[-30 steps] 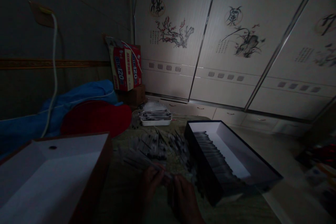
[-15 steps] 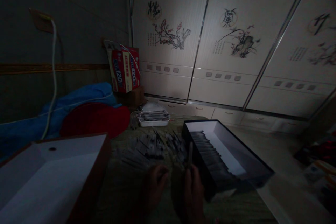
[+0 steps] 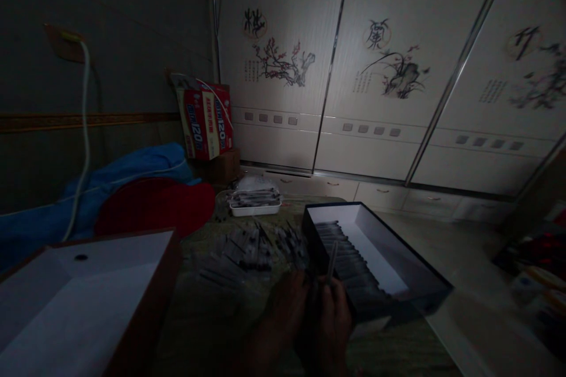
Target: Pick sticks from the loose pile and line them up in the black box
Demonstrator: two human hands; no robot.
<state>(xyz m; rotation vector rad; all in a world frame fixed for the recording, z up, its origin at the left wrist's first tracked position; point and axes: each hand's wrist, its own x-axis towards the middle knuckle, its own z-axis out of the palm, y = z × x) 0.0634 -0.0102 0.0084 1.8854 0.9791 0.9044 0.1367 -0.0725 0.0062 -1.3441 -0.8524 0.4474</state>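
Note:
My right hand (image 3: 331,313) is closed around a slim pen (image 3: 332,260), which sticks up from the fingers. My left hand (image 3: 287,299) is brought close beside it, fingers drawn together; what they grip is hidden in the dark. Beyond the hands lie loose piles of clear tubes (image 3: 221,274) and thin dark pen parts (image 3: 289,242). Just right of my hands stands a dark-edged box (image 3: 375,234) with a white inside. A row of pen-like sticks (image 3: 354,262) lies along its left side.
A white tray (image 3: 256,210) full of slender sticks stands at the table's far end. On the left is a brown-sided box (image 3: 145,300) with a white inside. Behind it lie a red round item (image 3: 154,206) and blue cloth (image 3: 132,166). A red carton (image 3: 206,123) stands at the back.
My left hand has moved right and forward, up against the right hand. The pen in my right hand now leans slightly to the right. The view has shifted a little.

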